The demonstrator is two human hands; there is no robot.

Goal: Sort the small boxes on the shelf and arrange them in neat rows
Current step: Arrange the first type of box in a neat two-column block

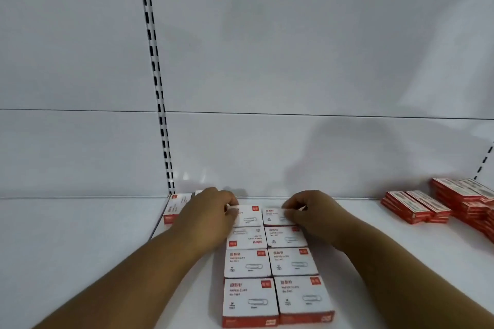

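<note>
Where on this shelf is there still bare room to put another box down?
Bare white shelf lies left of the two columns of white paper-clip boxes, and between them and the red flat boxes stacked at right. It is crowded at the back, where both hands work.

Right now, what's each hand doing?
Left hand: pinching the back-left paper clip box.
Right hand: pinching the back-right paper clip box.

bare shelf (66,248) left, red box stacks (454,205) right
</note>
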